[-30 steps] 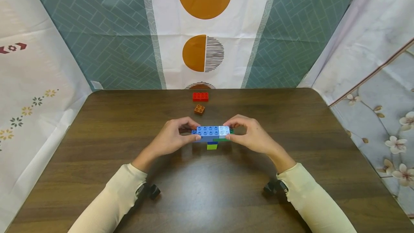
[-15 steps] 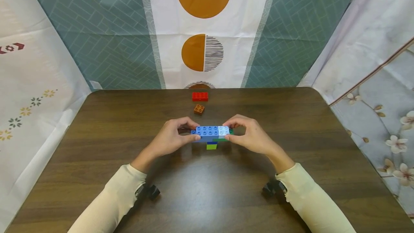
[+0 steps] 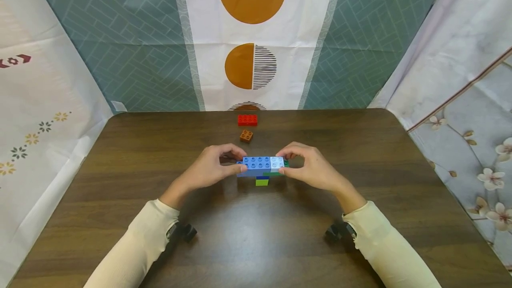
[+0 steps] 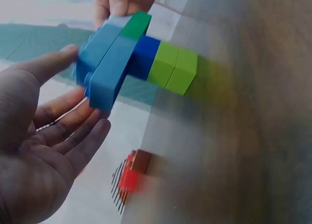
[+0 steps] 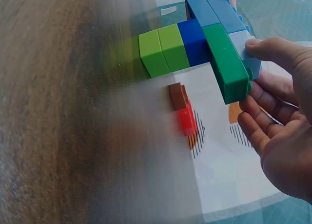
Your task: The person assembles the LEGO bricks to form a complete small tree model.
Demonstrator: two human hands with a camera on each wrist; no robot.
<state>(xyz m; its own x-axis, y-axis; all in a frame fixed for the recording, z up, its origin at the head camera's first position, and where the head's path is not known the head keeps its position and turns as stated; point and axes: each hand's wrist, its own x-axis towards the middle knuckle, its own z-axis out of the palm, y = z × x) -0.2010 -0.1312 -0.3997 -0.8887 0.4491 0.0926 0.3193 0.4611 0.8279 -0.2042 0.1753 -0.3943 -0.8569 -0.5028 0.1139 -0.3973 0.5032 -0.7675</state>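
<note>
Wide stretches of dark wood-grain surface (image 3: 256, 234) extend left, right and in front of a T-shaped plastic brick stack (image 3: 262, 168), which stands mid-surface between the hands. Beyond it, an orange-brown square plastic brick (image 3: 246, 136) lies well inside the far edge, and a red rectangular plastic brick (image 3: 247, 120) sits just short of it. The left hand (image 3: 214, 168) pinches the end of a light-blue long plastic brick (image 3: 256, 163) on top, thumb and fingers parted by its width; the right hand (image 3: 310, 166) likewise pinches a white short plastic brick (image 3: 277, 164) beside it. Overhead, studs show; from the wrists, a dark-blue plastic brick (image 5: 193, 41) and two lime-green plastic bricks (image 5: 174, 48) form the stem beneath, and a green plastic brick (image 5: 226, 63) appears largely exposed.
</note>
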